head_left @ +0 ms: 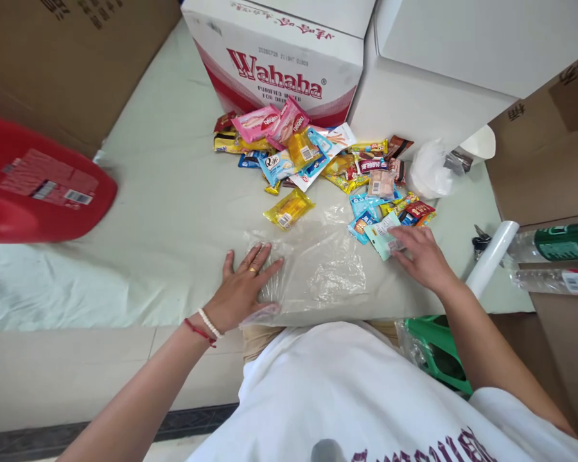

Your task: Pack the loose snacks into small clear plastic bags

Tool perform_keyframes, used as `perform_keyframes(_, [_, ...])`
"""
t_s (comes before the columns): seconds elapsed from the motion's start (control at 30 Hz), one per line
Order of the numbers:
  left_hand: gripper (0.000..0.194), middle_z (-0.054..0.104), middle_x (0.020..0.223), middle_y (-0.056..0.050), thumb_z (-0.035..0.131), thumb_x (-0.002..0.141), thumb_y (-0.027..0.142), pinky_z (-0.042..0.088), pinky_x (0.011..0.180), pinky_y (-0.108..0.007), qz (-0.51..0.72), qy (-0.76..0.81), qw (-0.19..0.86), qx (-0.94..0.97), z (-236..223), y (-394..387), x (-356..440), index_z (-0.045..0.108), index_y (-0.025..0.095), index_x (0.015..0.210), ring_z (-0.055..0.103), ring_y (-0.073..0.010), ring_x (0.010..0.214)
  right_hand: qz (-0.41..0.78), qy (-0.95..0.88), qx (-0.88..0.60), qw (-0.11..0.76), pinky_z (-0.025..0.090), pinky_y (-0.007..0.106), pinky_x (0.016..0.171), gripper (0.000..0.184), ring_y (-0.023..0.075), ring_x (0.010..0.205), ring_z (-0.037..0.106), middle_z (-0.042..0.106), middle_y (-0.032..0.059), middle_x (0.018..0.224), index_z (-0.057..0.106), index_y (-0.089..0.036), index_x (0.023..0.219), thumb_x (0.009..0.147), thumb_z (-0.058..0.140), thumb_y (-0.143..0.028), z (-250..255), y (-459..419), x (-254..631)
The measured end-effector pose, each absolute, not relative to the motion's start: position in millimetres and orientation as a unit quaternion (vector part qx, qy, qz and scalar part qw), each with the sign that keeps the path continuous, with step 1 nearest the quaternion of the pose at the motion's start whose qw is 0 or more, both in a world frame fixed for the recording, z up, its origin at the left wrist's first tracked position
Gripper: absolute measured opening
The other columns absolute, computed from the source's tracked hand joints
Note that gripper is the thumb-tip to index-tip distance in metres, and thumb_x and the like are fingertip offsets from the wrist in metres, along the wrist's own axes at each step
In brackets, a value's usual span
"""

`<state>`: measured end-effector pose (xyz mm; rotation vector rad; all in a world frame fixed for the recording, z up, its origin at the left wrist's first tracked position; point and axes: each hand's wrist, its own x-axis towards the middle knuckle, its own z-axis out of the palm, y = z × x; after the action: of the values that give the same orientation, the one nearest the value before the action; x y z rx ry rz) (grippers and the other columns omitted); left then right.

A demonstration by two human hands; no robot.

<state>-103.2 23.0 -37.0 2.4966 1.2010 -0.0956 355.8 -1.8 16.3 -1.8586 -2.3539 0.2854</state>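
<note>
My left hand (243, 282) lies with spread fingers on the left side of a clear plastic bag (334, 273), which is flat near the table's front edge. With its thumb and fingers, my right hand (426, 256) grips the right end of a pale green snack packet (383, 234). That end is partly hidden by the fingers. Just beyond the bag lies a yellow wrapped snack (289, 208). A pile of snack packets spreads behind it, with pink packets (257, 123), a light blue packet (275, 165) and a small pink packet (380, 184).
A white and red Wahaha carton (279, 70) stands behind the pile, beside white boxes (404, 96). A red container (38, 186) is at the left. On the right are a white plastic bag (431, 170), a white roll (494, 253) and plastic bottles (559, 244). A green stool (433, 350) is below.
</note>
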Motion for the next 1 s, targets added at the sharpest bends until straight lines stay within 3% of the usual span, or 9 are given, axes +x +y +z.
perform_keyframes(0.07, [0.101,0.017,0.174,-0.014,0.075,0.075,0.071,0.006,0.121,-0.076,-0.052,0.413,0.195,0.888,-32,22,-100,0.035,0.036,0.161,0.018,-0.0446,0.159,0.08,-0.791,-0.606,0.003,0.04,0.06,0.114,0.08,0.0404,0.143,0.041,0.047,0.0177,0.158,0.042,-0.017,0.159,0.089,0.07,-0.042,13,22,354])
perform_keyframes(0.13, [0.111,0.016,0.174,-0.015,0.076,0.068,0.077,0.005,0.12,-0.077,-0.064,0.412,0.207,0.885,-28,19,-98,0.032,0.036,0.162,0.015,-0.0465,0.159,0.08,-0.798,-0.594,-0.057,0.039,0.062,0.114,0.091,0.044,0.148,0.032,0.04,0.0183,0.163,0.039,-0.016,0.16,0.082,0.076,-0.046,8,35,351])
perform_keyframes(0.27, [0.123,0.016,0.173,-0.018,0.077,0.06,0.084,0.001,0.118,-0.08,-0.056,0.425,0.224,0.875,-26,14,-99,0.03,0.034,0.163,0.014,-0.0497,0.158,0.055,-0.803,-0.589,-0.073,0.042,0.059,0.113,0.063,0.0413,0.145,0.039,0.049,0.0181,0.156,0.054,-0.015,0.149,0.088,0.062,-0.025,1,22,353])
perform_keyframes(0.43, [0.121,0.016,0.173,-0.019,0.077,0.061,0.083,0.001,0.116,-0.081,-0.043,0.427,0.222,0.876,-31,12,-102,0.032,0.034,0.162,0.014,-0.049,0.158,0.005,-0.736,-0.662,0.145,0.052,0.052,0.106,0.05,0.031,0.121,0.065,0.069,0.0157,0.131,0.062,-0.017,0.14,0.094,0.042,-0.011,31,-7,348])
perform_keyframes(0.57, [0.118,0.016,0.173,-0.019,0.079,0.065,0.076,0.002,0.116,-0.082,-0.036,0.423,0.201,0.883,-35,12,-101,0.032,0.032,0.163,0.015,-0.0498,0.158,0.046,-0.773,-0.562,0.29,0.049,0.049,0.113,0.051,0.026,0.131,0.062,0.067,0.0091,0.139,0.056,-0.026,0.148,0.1,0.041,-0.016,58,-13,281])
perform_keyframes(0.7, [0.117,0.017,0.172,-0.02,0.081,0.066,0.071,0.003,0.116,-0.083,-0.034,0.428,0.184,0.884,-38,11,-98,0.032,0.029,0.163,0.016,-0.05,0.158,0.137,-0.869,-0.441,0.178,0.039,0.048,0.123,0.053,0.0231,0.146,0.047,0.058,0.0095,0.152,0.055,-0.023,0.15,0.101,0.038,-0.01,32,-16,192])
perform_keyframes(0.83, [0.119,0.014,0.172,-0.022,0.079,0.068,0.071,0.005,0.118,-0.08,-0.016,0.44,0.17,0.882,-42,8,-103,0.027,0.025,0.165,0.018,-0.0477,0.158,0.211,-0.894,-0.395,0.031,0.024,0.058,0.128,0.053,0.0306,0.156,0.031,0.041,0.0144,0.164,0.049,-0.015,0.154,0.101,0.049,-0.016,-3,-31,159])
perform_keyframes(0.93, [0.119,0.016,0.171,-0.024,0.073,0.072,0.075,0.003,0.119,-0.078,0.009,0.452,0.159,0.878,-47,3,-114,0.024,0.021,0.166,0.023,-0.0476,0.157,0.285,-0.89,-0.353,0.035,0.024,0.056,0.128,0.069,0.032,0.158,0.025,0.032,0.0166,0.168,0.041,-0.014,0.158,0.098,0.063,-0.04,2,-35,178])
perform_keyframes(1.0, [0.115,0.018,0.171,-0.025,0.067,0.077,0.076,0.002,0.12,-0.077,0.028,0.461,0.146,0.875,-49,-3,-120,0.022,0.02,0.166,0.025,-0.047,0.156,0.293,-0.866,-0.394,0.099,0.035,0.049,0.124,0.064,0.0279,0.152,0.036,0.042,0.0159,0.163,0.044,-0.017,0.156,0.101,0.058,-0.045,11,-24,202])
